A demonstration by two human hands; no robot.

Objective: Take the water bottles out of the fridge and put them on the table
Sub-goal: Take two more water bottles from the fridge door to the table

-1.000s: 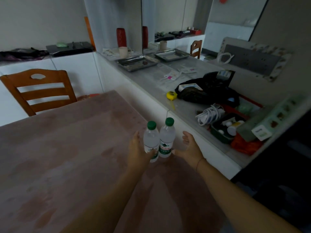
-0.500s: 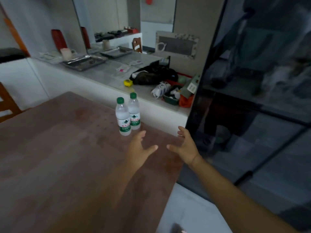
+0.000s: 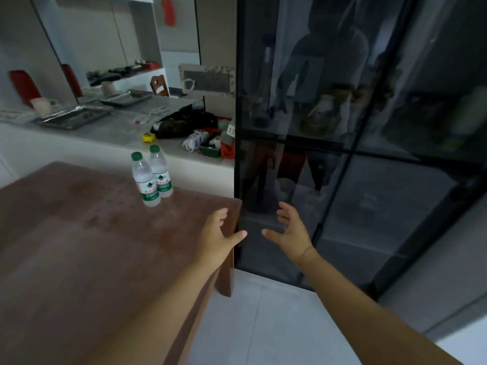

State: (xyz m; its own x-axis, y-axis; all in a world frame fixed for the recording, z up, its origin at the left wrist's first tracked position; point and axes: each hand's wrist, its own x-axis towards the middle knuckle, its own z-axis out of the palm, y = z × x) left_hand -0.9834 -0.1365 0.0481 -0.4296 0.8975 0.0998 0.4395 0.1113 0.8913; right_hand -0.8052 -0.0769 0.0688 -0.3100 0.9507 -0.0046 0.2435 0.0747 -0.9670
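Two clear water bottles with green caps and green labels stand upright side by side on the brown table [image 3: 79, 246], near its far right corner: one nearer bottle [image 3: 145, 180] and one just behind it [image 3: 159, 172]. My left hand [image 3: 218, 237] hovers over the table's right edge, fingers spread and holding nothing. Beside it, my right hand [image 3: 291, 231] is spread and empty in front of the dark glass fridge [image 3: 369, 143]. All the fridge doors are closed. Both hands are well clear of the bottles.
Behind the table runs a white counter [image 3: 118, 133] with metal trays [image 3: 71, 117], a black bag [image 3: 184, 122], a yellow tape measure [image 3: 148, 137], white cables and a green basket. Pale floor tiles [image 3: 276, 325] lie between table and fridge.
My hands let go of the two bottles and pulled back to the right, away from them. My view swung right, bringing the fridge into sight.
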